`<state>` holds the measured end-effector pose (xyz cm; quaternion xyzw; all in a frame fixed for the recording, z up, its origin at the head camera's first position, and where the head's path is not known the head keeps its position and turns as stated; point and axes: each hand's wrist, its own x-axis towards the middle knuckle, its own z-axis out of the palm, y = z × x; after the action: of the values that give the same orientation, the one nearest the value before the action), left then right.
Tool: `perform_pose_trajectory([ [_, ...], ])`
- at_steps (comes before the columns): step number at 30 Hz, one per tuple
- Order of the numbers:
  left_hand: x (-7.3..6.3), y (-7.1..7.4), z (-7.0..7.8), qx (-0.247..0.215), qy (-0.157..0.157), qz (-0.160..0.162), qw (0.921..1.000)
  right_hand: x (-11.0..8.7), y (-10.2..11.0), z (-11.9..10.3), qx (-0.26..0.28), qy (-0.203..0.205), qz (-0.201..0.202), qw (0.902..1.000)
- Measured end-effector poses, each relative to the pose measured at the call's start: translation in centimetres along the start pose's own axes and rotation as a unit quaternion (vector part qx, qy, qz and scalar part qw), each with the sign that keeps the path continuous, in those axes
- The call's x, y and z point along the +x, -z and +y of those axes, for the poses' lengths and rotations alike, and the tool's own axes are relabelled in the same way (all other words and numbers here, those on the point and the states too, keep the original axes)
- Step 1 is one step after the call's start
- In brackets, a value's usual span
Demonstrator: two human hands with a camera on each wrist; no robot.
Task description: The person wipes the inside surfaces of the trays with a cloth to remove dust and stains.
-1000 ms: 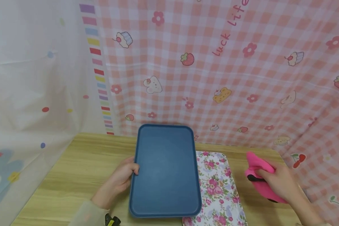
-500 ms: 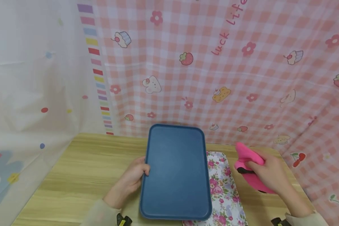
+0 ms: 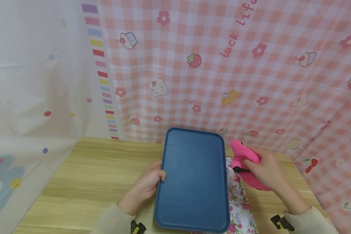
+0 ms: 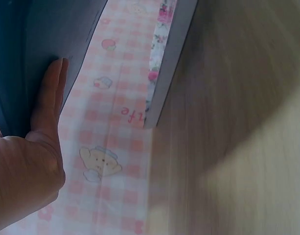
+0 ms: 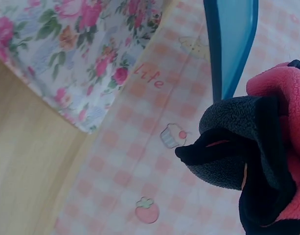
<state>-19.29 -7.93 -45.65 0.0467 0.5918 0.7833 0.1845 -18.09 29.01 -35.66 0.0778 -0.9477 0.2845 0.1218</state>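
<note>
A rounded blue tray [image 3: 193, 178] is held up over the table, its inner face toward the head camera. My left hand [image 3: 149, 180] grips its left rim, thumb on the front; in the left wrist view the fingers [image 4: 51, 98] lie along the tray's back. Beside the tray's right edge, my right hand [image 3: 267, 169] holds a bunched pink cloth [image 3: 242, 154] with black edging. The right wrist view shows the cloth's dark grey underside [image 5: 233, 115] folded close to the tray's edge [image 5: 233, 44].
A floral-topped slab [image 3: 240, 204] with a grey side lies on the wooden table [image 3: 84, 182], partly hidden behind the tray. Pink checked fabric [image 3: 175, 74] hangs behind the table, and a white printed curtain [image 3: 41, 81] hangs at the left.
My left hand has carried the tray to the right, covering more of the floral slab. My right hand has brought the cloth left, close to the tray.
</note>
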Motion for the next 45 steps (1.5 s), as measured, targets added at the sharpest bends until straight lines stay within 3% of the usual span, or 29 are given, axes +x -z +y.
perform_pose_trajectory([
  [11, -0.2, -1.2, -0.4, -0.005, -0.009, -0.018, 0.9998, 2.2, -1.3, -2.9, -0.069, 0.049, 0.007, 0.9964],
  [21, -0.3, -1.7, -0.7, -0.008, -0.029, -0.011, 0.9995, 3.8, -2.7, -3.6, -0.072, 0.055, -0.011, 0.9958],
  [34, -0.8, -2.0, -0.8, -0.015, -0.035, -0.029, 0.9989, 4.8, -3.7, -5.0, -0.070, 0.029, -0.050, 0.9959],
  [45, -0.9, -2.1, -0.8, -0.007, -0.044, -0.050, 0.9978, 5.2, -3.6, -6.0, -0.045, -0.044, -0.045, 0.9970],
])
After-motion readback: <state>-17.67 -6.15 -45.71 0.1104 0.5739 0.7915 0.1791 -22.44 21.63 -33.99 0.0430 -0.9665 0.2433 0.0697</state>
